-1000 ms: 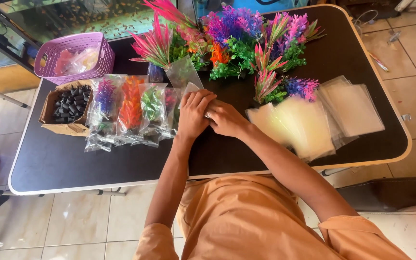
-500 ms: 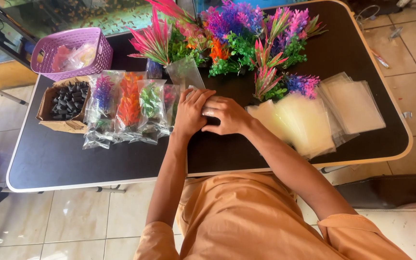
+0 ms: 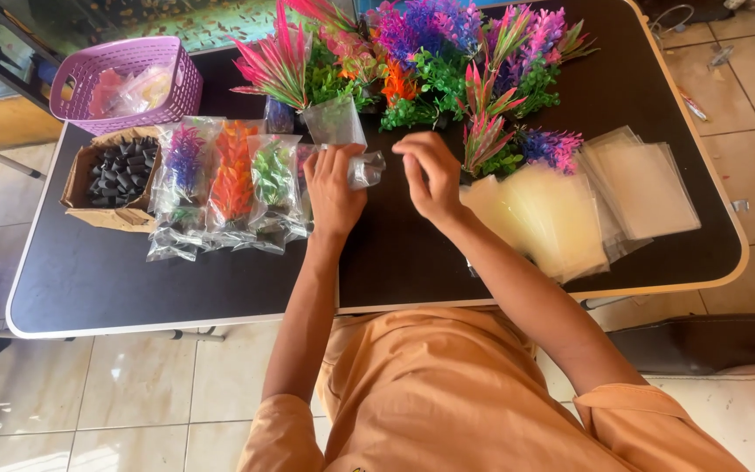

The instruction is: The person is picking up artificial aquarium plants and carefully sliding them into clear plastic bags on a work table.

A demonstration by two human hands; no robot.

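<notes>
Black bench (image 3: pixel 220 280) crowded with plastic plants and clear bags.
Left hand (image 3: pixel 334 188) pinches a small clear bag (image 3: pixel 365 168); right hand (image 3: pixel 430 175) hovers, fingers loosely curled. Purple basket (image 3: pixel 176 96) holds wrapped packets; cardboard box (image 3: pixel 98 214) holds black pieces.

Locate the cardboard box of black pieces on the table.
In the head view the cardboard box sits at the table's left end, just in front of the purple basket and left of the row of bagged plastic plants.

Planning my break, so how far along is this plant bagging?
Done: three bagged plants lie in a row. In hand: the left hand holds a clear bag, the right hand beside it. Left: loose plants and empty bags.
</notes>
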